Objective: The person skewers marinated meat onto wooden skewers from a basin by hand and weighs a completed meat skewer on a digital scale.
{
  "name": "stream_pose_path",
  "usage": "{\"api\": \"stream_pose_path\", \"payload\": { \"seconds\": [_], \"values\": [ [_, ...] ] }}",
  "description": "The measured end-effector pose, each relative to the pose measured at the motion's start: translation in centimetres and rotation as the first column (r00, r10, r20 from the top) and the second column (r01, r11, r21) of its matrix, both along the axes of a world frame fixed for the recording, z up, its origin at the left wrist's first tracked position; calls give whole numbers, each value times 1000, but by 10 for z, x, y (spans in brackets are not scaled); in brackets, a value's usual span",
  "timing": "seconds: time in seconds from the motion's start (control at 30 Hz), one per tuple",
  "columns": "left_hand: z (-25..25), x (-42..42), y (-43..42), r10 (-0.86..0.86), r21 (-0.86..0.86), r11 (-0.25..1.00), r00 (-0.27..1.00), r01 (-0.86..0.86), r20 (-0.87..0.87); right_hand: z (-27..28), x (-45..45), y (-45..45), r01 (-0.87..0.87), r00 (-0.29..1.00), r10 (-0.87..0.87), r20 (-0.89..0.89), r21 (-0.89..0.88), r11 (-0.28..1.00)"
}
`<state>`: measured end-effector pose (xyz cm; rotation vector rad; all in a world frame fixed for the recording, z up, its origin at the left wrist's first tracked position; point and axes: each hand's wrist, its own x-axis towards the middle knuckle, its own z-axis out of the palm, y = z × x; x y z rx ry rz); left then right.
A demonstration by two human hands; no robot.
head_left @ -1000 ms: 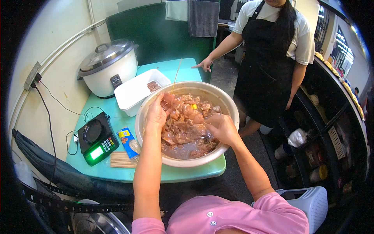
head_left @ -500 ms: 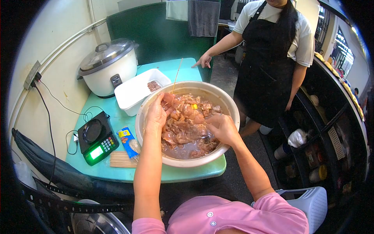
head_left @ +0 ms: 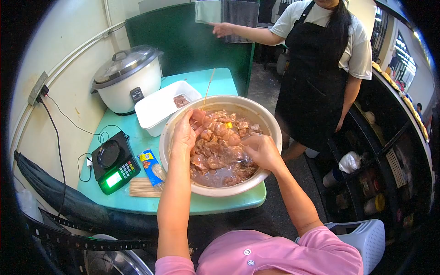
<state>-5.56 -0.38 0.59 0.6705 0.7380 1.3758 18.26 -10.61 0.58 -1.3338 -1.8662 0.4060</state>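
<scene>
A wide, pale basin (head_left: 270, 176) holds marinated meat pieces (head_left: 220, 158) in brownish liquid. At its left side, my left hand (head_left: 184, 132) is closed around a thin wooden skewer (head_left: 209, 88), which slants up past the fingers, with meat against the fingertips. My right hand (head_left: 262, 150) reaches over the right rim, its fingers pinched together on the edge of a meat piece. Part of that grip is hidden by the hand itself. A small yellow piece (head_left: 228, 125) lies among the meat between both hands.
Behind the basin is a white tub (head_left: 153, 107) with a little meat, beside a large rice cooker (head_left: 128, 78). A lit digital scale (head_left: 113, 162), wooden skewers (head_left: 145, 187) and a blue packet (head_left: 151, 165) lie left. A person in a black apron (head_left: 311, 78) stands across the table.
The other person's outstretched hand has risen from near the table's far corner to the level of the hanging towels. My hands and the basin have barely moved.
</scene>
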Motion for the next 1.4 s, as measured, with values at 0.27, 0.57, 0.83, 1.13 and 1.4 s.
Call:
{"api": "stream_pose_path", "payload": {
  "seconds": [0.27,0.57,0.83,1.13,1.4],
  "values": [
    [0,1,0,6,-2,1000,1000,-6,-11,-1,0,1,7,1000,-7,-8,-15,1000],
    [10,14,21,-58,44,997,982,67,-178,2,2,2,27,995,-28,-100,-14,1000],
    [20,45,54,-128,122,976,932,178,-340,8,3,-1,88,988,-95,-126,-55,995],
    [6,29,53,-195,119,963,930,242,-311,-1,2,4,83,984,-94,-152,-80,993],
    [-1,30,56,102,352,921,770,166,-630,6,-5,0,109,979,-130,-158,-134,985]
  ]
}}
